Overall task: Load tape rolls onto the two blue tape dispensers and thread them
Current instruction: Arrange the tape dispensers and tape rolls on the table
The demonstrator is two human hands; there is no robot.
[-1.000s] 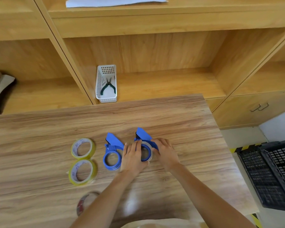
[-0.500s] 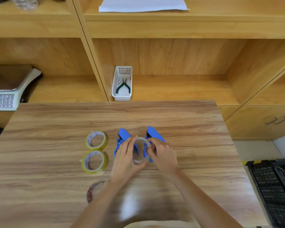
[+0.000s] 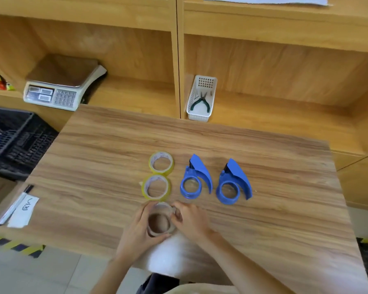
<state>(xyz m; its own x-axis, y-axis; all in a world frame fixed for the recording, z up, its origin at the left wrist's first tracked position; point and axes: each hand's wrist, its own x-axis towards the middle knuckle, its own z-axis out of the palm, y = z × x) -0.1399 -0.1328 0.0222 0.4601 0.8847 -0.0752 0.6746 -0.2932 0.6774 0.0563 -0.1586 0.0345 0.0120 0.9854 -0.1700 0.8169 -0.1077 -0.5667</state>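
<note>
Two blue tape dispensers stand side by side on the wooden table (image 3: 285, 209), the left dispenser (image 3: 194, 180) and the right dispenser (image 3: 233, 185), both with bare hubs. Two yellow tape rolls lie flat to their left, the far roll (image 3: 161, 162) touching the near roll (image 3: 156, 187). Just in front of those, my left hand (image 3: 139, 232) and my right hand (image 3: 191, 220) both hold a clear tape roll (image 3: 160, 222) at the table's near edge; my fingers cover part of its rim.
A white basket (image 3: 201, 98) with green-handled pliers sits on the shelf behind the table. A weighing scale (image 3: 60, 85) stands on the left shelf. A black crate (image 3: 13, 136) is at the left. A paper slip and pen (image 3: 19, 206) lie at the table's left corner.
Both hands left the dispensers and moved toward me and to the left, onto the clear roll. The dispensers now stand free. The camera view swung to the left.
</note>
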